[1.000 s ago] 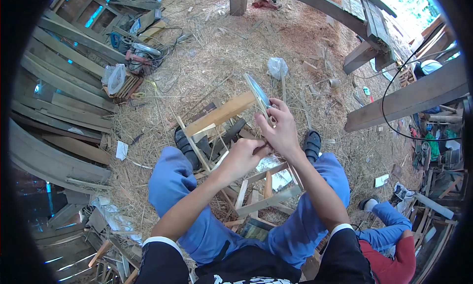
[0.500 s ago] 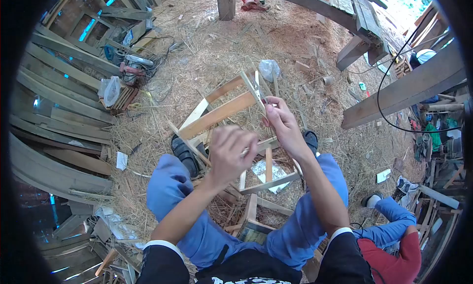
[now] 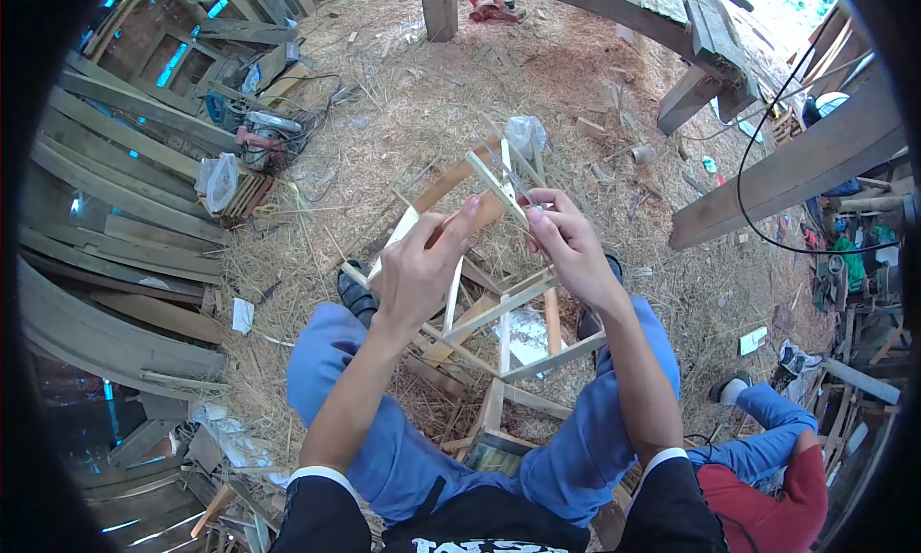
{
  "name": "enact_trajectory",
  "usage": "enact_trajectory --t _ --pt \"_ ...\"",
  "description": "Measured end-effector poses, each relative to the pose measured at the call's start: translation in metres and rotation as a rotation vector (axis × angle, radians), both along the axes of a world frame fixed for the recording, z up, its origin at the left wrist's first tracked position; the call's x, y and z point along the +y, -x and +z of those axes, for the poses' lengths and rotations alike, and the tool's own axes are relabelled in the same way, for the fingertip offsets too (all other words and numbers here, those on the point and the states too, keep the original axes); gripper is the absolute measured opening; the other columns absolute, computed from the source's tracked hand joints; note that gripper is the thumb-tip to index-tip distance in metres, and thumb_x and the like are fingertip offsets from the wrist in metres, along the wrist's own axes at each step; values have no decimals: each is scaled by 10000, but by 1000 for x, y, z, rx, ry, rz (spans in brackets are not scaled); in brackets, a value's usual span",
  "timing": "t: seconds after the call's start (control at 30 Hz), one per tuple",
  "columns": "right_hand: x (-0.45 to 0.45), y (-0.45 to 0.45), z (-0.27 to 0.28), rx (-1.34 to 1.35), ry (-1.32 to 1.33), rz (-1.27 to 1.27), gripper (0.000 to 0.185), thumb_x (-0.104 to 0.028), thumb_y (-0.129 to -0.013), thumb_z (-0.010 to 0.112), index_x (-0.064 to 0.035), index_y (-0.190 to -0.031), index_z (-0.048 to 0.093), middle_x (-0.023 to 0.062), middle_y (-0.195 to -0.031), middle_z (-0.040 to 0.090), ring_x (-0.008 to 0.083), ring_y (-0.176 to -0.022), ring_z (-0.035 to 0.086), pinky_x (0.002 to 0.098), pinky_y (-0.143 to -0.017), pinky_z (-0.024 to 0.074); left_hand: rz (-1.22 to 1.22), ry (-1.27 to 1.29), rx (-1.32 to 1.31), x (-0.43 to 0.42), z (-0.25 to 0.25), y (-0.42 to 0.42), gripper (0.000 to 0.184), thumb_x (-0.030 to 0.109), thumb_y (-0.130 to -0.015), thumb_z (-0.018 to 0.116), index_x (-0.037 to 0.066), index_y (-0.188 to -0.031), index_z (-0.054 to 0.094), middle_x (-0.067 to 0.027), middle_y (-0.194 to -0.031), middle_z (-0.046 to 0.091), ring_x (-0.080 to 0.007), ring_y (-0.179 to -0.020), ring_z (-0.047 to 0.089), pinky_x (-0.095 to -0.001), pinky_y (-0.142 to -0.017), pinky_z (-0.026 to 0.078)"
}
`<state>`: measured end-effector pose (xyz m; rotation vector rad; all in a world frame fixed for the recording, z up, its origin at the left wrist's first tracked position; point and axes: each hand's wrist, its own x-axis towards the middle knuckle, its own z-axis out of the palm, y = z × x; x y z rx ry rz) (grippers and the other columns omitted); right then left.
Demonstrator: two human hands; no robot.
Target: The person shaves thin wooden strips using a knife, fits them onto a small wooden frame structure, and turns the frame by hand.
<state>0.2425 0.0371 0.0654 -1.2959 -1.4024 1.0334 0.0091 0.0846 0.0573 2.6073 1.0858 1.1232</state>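
A light wooden frame (image 3: 504,308) of narrow slats stands tilted between my knees. My left hand (image 3: 417,270) is closed around its upper left slat, the thumb pointing up along the wood. My right hand (image 3: 568,241) is closed in a pinch at the frame's upper right end, beside a pale wooden strip (image 3: 494,181). A thin grey metal tool (image 3: 515,181) runs from the right fingers along that strip. Its exact kind is hard to make out, and the fingers hide its near end.
Straw and shavings cover the ground. A clear plastic bag (image 3: 525,133) lies beyond the frame. Power tools (image 3: 264,136) with cords lie at the left, near stacked boards (image 3: 125,208). A heavy beam (image 3: 796,174) juts in from the right. Another person (image 3: 758,476) sits at lower right.
My left hand, blurred and raised over the frame before, has moved up and taken hold of a slat. The frame has turned a little, its lower part shifting right. My right hand has moved slightly right.
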Motion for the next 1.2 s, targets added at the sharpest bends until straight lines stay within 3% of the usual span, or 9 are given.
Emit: enact_trajectory --t 0.07,0.1,0.3,0.43,0.57,0.7,0.8,0.9,1.2 --pt "-1 3 -1 31 44 -1 471 -369 -1098 528 -3 -839 673 133 -1270 530 201 -1105 554 325 -916 456 21 48 61 -2 3 0 662 89 -865 796 248 -1475 595 -57 -879 587 -230 -700 646 -388 -598 539" --pt "0 4 -4 -1 18 -10 438 -363 -1096 529 -5 -901 689 167 -1264 553 250 -1116 588 348 -926 469 35 72 92 -2 4 1 663 88 -871 794 249 -1480 589 -61 -866 580 -240 -688 639 -399 -599 529" --pt "-3 21 6 -528 -252 -351 261 -328 -980 690 -96 -1094 729 203 -1298 581 363 -1130 633 441 -909 538 118 254 178 -8 -3 4 652 224 -971 701 321 -1569 461 -103 -836 554 -315 -714 669 -450 -604 547" --pt "-1 38 2 -728 -490 -292 240 -229 -814 818 -129 -1019 741 139 -1289 605 300 -1059 651 398 -815 573 96 414 211 -11 0 7 599 270 -1027 622 299 -1591 421 -164 -847 574 -393 -745 684 -507 -640 545" --pt "1 50 -15 -776 -440 -238 171 -192 -781 819 -112 -891 717 84 -1245 632 249 -991 652 374 -760 573 55 581 225 -19 -11 11 578 292 -1051 583 277 -1600 403 -214 -878 600 -431 -770 686 -531 -685 546" --pt "3 48 -29 -790 -426 -264 160 -181 -781 821 -109 -885 723 82 -1221 648 255 -1014 658 381 -760 577 78 697 248 -25 -4 8 569 239 -1030 625 176 -1569 455 -246 -910 639 -438 -875 684 -504 -805 532" --pt "1 45 -31 -743 -368 -223 148 -173 -779 822 -104 -874 732 69 -1200 662 257 -1020 666 384 -763 580 69 728 259 -23 -9 9 565 234 -1027 629 159 -1561 464 -251 -956 666 -434 -920 686 -495 -835 532" --pt "0 47 -33 -705 -287 -228 135 -175 -784 824 -107 -870 746 56 -1190 676 263 -1021 679 389 -778 582 32 665 189 -23 -24 14 554 335 -1065 558 250 -1594 417 -238 -885 619 -444 -834 685 -526 -771 537" --pt "2 39 -44 -394 -10 -157 156 -162 -816 820 -54 -881 726 104 -1174 701 314 -1088 692 411 -886 563 47 746 226 -26 -24 13 544 334 -1066 558 223 -1584 434 -235 -879 618 -432 -846 679 -510 -793 536"
